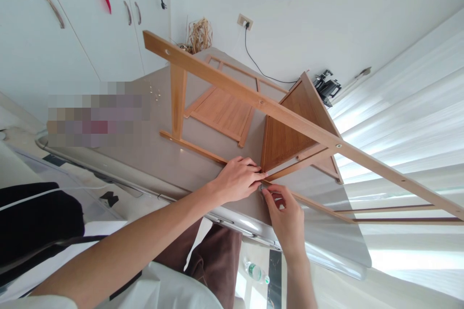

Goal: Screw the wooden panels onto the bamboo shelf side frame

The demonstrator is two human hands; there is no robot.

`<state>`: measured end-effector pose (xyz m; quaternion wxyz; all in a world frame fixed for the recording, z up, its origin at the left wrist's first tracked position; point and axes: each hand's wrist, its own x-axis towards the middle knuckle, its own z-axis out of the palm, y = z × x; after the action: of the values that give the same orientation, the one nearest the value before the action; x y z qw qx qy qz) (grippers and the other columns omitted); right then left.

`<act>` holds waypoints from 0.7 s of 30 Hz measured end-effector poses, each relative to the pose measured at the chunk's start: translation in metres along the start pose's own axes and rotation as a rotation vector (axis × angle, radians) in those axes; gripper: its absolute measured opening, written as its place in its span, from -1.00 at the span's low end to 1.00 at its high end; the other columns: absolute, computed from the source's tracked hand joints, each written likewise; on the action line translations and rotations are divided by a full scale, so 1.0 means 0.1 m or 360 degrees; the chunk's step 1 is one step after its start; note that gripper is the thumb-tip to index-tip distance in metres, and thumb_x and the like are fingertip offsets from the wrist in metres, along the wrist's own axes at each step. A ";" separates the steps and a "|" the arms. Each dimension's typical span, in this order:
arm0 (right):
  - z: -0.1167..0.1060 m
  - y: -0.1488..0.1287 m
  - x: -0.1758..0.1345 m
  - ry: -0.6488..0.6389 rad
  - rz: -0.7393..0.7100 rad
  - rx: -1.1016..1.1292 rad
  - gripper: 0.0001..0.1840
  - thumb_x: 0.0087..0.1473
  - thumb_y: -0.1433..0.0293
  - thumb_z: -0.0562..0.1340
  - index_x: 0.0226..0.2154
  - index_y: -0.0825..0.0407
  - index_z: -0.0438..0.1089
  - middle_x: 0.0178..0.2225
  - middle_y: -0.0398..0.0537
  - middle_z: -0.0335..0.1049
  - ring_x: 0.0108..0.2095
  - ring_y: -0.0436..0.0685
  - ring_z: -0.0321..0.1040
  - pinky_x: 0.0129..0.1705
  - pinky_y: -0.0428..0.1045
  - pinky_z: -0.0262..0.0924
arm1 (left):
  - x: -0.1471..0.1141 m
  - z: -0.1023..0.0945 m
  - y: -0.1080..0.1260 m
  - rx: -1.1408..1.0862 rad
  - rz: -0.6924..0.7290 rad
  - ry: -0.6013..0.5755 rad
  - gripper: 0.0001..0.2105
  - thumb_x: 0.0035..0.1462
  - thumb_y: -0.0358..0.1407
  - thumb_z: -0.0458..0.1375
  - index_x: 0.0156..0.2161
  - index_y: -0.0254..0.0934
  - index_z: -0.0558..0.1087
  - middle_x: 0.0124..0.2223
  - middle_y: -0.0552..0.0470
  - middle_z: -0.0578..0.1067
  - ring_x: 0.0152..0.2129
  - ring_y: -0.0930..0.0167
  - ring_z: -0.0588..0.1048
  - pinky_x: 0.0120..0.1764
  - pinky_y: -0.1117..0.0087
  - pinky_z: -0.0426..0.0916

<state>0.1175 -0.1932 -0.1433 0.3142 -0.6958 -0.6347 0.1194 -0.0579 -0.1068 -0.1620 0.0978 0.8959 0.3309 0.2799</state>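
A light-brown wooden frame stands on its side on the table, with one long rail [232,86] raised and a lower rail [203,151] near the tabletop. A wooden panel [288,140] slants up between them. My left hand [237,179] is closed on the lower rail where the panel's corner meets it. Just right of it, my right hand [288,207] pinches at the outer side of the same joint. A small metallic bit shows at its fingertips, too small to name. Fingers partly hide the joint.
The grey table [145,154] carries another slatted wooden panel [223,111] behind the frame. Dried stalks [200,36] and a black appliance [328,88] stand at the back. A power cord [255,60] runs from a wall socket. On the floor lies a plastic bottle [254,271].
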 end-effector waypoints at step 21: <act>-0.01 0.17 -0.01 -0.0103 -0.0543 -0.0105 -0.80 0.35 0.37 0.09 -0.21 -0.03 0.43 -0.19 -0.03 0.41 -0.12 0.13 0.31 -0.01 0.08 0.25 | 0.01 0.01 0.01 0.0067 0.0018 0.0041 -0.73 0.34 -0.24 0.10 0.08 -0.14 0.51 0.04 0.06 0.60 -0.02 0.35 0.50 -0.03 0.24 0.35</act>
<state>0.1315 -0.1938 -0.1529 0.2862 -0.5836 -0.7570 0.0657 -0.0563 -0.1064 -0.1618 0.0731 0.8960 0.3327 0.2849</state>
